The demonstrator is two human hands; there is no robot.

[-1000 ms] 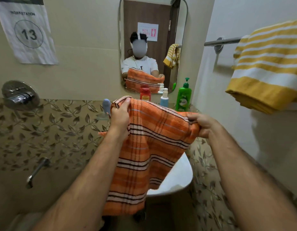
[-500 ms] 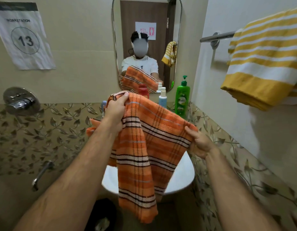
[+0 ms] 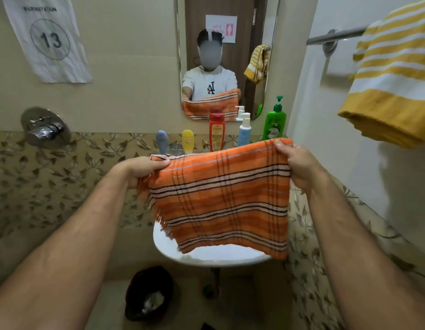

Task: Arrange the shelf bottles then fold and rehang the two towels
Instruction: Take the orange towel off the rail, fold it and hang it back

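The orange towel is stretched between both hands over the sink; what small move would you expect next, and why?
Probably carry it right to the rail. The orange towel already hangs doubled, the left hand and right hand each pinching a top corner, and the yellow striped towel is already draped there, with bare rail beside it.

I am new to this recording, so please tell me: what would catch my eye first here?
The orange striped towel, stretched between the left hand and right hand above the white basin. Next, the yellow striped towel hanging on the rail at upper right, and the green bottle below the mirror.
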